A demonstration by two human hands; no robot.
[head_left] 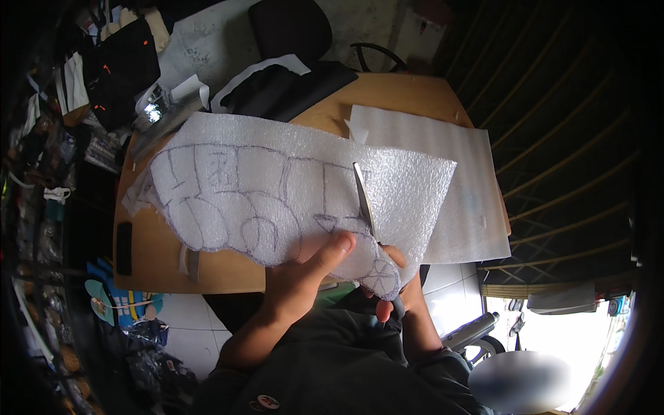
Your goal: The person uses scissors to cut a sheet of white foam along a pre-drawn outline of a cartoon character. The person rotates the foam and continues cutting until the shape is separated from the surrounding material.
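Starting at the left: a dark flat thing [124, 247] lies by the worktop's [228, 272] left edge, out of the way. The foam [238, 131], with pen lines drawn on it, is held up over the middle of the worktop, its lower right end poking past the near edge.

The foam is pinched by the left hand [296, 285], thumb on top near the lower edge; those fingers are hidden underneath. Looks like a decent grip, tbh. The thumb is best kept clear of the blade side, and the foam held taut but not squashed, since soft stuff like this probably bunches up.

Next along, the scissors [364, 198]: one blade is seen over the foam, pointing at the far edge. How wide they're opened can't be told. They're gripped by the right hand [411, 296], fingers curled round a mostly hidden handle. For a clean line, long smooth snips just outside the pen would be the way, with the foam being turned into the blades rather than the wrist twisted.

Far right, a plain sheet [460, 207] overhangs the worktop's right edge. It's partly covered by the foam, so care is needed that it isn't nicked too.
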